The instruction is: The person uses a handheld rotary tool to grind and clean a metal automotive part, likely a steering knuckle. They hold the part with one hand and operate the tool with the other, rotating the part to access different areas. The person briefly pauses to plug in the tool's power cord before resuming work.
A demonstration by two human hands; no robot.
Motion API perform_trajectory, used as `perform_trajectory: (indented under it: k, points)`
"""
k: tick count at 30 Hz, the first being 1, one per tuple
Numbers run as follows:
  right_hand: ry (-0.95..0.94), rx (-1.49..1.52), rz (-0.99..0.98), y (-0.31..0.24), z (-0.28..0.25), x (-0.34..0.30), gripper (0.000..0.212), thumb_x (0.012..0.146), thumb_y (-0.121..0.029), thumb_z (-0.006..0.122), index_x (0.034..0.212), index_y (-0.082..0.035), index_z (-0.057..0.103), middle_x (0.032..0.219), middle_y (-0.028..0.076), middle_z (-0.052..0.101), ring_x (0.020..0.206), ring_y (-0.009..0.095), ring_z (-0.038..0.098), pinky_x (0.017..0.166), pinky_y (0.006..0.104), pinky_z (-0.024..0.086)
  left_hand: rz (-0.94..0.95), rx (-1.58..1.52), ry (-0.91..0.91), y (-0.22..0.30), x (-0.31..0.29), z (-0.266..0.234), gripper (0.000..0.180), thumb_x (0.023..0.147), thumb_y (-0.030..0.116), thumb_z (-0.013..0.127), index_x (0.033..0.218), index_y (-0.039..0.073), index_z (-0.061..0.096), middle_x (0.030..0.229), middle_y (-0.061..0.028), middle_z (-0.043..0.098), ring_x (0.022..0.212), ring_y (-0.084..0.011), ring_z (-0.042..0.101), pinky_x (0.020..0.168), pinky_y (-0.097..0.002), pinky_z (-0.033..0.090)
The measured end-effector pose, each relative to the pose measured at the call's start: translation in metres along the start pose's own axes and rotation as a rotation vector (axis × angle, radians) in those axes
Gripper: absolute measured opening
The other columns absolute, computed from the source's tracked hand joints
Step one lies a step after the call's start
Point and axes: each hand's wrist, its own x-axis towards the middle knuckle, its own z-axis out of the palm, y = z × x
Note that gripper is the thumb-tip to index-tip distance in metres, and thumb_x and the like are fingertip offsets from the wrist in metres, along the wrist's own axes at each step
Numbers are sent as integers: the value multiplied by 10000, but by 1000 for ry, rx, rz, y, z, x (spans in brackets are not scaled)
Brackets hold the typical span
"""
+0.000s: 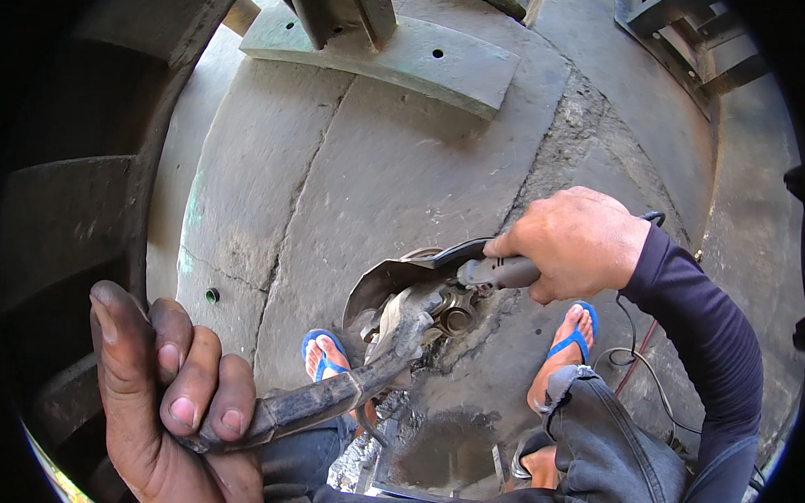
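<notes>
"Head view, please: what is each hand holding?"

"The left hand has a dark wrapped handle, with fingers curled about it and one digit pointing upward. The right hand is closed around a grey tool. I cannot tell exactly which kind of tool it is."

"And where is this tool?"

"It is right of the middle, low over the concrete floor. Its front end lies at the metal parts, beside a dark curved plate. Whether it really touches them, I cannot tell. The far end of the wrapped handle also reaches these parts."

"How should one do this step well?"

"In my judgement, the two hands must work as a pair. The left grip looks rather loose, so I would wrap every finger around the handle, to make it steady. The right wrist should be firm, and the tool should meet the metal gently, without twisting."

"What would you be careful about?"

"The feet in blue sandals stand close on both sides, with bare toes, so a slip or a hot chip could hurt them. I would move them farther away. The cables near the right foot should also lie clear of the tool."
</notes>
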Motion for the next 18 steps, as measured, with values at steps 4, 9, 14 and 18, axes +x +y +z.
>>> perform_trajectory:
  k: [4,9,14,18]
  points:
    - [52,-3,-78,-2,3,-2,623,716,-220,827,1331,-197,732,906,172,756,913,383,747,813,488,588,13,-18,0,0,-1,1,251,1107,266,620,1258,71,574,834,5,452,607,0,520,514,-175,533]
    - [48,4,-76,-10,2,-4,611,713,-203,830,1315,-161,736,901,170,764,905,382,753,821,480,594,-71,-37,-51,5,4,-1,239,1110,246,613,1257,58,602,849,-6,455,628,-11,533,535,-184,553]
    - [57,40,-73,-13,-2,-7,539,743,-216,841,1268,-140,750,943,166,777,936,381,758,851,470,596,-75,-49,-112,4,9,-6,245,1112,235,608,1272,49,621,863,-4,452,641,-14,531,556,-189,567]
    - [49,61,-22,-14,-1,-9,358,781,-208,836,1118,-95,791,1023,168,779,1022,383,750,903,474,584,-71,-63,-129,3,11,-8,268,1119,222,594,1320,47,621,881,-7,447,652,-17,533,565,-194,571]
